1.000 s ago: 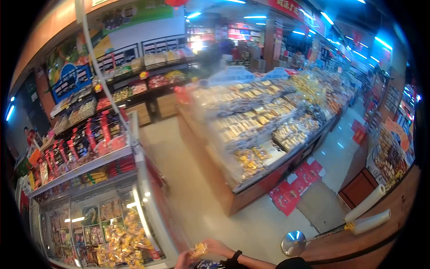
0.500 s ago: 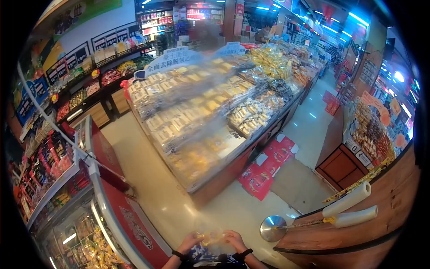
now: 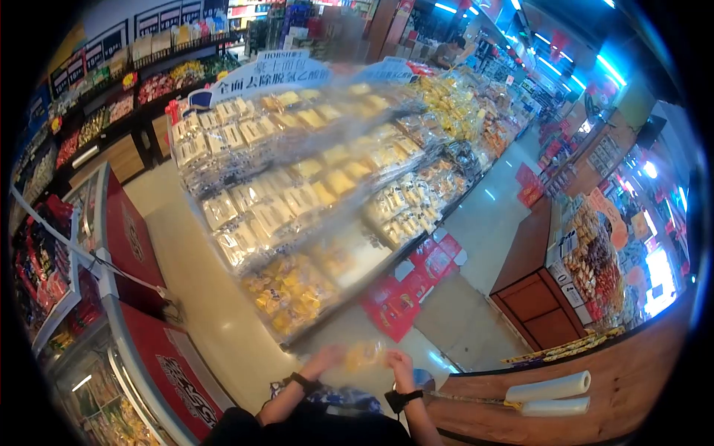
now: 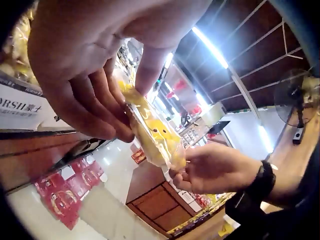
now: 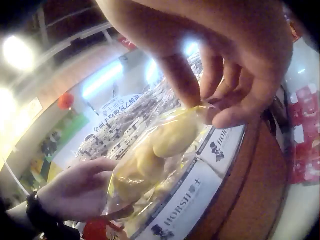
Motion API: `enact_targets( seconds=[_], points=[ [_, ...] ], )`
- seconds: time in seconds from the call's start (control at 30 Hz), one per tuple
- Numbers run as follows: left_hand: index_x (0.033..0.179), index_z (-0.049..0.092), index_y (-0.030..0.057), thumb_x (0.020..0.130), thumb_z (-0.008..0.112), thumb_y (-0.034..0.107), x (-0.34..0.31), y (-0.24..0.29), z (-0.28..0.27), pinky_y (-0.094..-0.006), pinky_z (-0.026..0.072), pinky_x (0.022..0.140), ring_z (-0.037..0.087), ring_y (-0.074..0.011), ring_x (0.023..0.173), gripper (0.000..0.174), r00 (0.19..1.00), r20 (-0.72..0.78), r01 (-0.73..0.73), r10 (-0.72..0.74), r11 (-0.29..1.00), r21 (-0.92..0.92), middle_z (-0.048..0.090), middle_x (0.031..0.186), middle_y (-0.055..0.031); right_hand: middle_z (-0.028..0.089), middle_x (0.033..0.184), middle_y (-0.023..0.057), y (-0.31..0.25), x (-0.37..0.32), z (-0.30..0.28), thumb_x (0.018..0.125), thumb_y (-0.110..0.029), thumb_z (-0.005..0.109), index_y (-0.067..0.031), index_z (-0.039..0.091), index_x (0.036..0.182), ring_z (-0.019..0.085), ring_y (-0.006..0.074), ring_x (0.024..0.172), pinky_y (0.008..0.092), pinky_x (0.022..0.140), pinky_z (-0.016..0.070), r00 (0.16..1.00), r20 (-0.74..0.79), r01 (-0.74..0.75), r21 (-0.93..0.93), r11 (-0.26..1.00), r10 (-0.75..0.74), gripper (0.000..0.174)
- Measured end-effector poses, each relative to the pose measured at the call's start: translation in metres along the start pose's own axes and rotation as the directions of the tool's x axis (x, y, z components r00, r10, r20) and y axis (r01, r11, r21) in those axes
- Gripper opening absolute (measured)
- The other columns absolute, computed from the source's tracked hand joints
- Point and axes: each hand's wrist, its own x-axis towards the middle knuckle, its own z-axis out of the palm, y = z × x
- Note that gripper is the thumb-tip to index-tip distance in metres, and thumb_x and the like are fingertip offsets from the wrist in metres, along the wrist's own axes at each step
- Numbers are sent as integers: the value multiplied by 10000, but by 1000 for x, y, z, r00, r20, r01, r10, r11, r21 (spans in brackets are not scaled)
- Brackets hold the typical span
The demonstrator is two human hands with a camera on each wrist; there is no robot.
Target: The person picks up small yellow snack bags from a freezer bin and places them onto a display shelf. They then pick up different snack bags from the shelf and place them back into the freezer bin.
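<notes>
A clear plastic packet of yellow buns point(image 3: 364, 355) hangs between my two hands, stretched from one to the other. My left hand point(image 3: 323, 361) holds one end, thumb and fingers on either side of the wrapper in the left wrist view. At the opposite end, my right hand point(image 3: 400, 364) pinches the wrapper's gathered tip between thumb and fingers. In the right wrist view the pale rounded buns point(image 5: 172, 137) show through the film. The packet point(image 4: 155, 131) has a yellow printed side with small dark dots, facing the left wrist camera.
Ahead stands a sloped display point(image 3: 260, 212) of packaged bread, with similar yellow packets point(image 3: 290, 293) at its near corner. A red-sided freezer point(image 3: 178, 372) is on the left. On the right, a wooden counter point(image 3: 632, 372) carries white plastic rolls point(image 3: 549, 386). Flattened red cardboard point(image 3: 394, 305) lies on the floor.
The head view has turned right and nearer the bread display. My hands, close together beside the freezer a second ago, are now farther apart with the packet drawn out between them.
</notes>
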Motion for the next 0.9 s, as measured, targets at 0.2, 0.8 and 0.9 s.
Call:
enact_targets(
  seconds=[0.2,0.8,0.9],
  points=[
    [1005,622,-1,875,685,193,37,11,-22,-238,487,630,599,-98,689,242,984,-117,-106,132,973,205,662,811,-49,645,845,14,-36,56,30,838,-8,569,-17,662,1027,576,94,730,234,666,454,1000,8,-6,62,998,5,211],
    [1157,595,36,867,618,237,187,61,5,-383,501,815,613,-308,916,354,844,-481,108,238,803,586,591,1086,-178,620,685,14,-64,317,65,822,-8,583,-47,671,1017,580,94,588,236,520,445,854,472,430,-404,807,-219,217],
    [1147,605,51,866,605,255,200,94,16,-409,498,832,596,-358,955,348,832,-531,211,163,791,574,582,1105,-193,625,653,30,-66,352,70,799,-9,582,-52,683,1000,604,111,585,257,541,460,807,530,548,-504,668,-262,229]
  ],
)
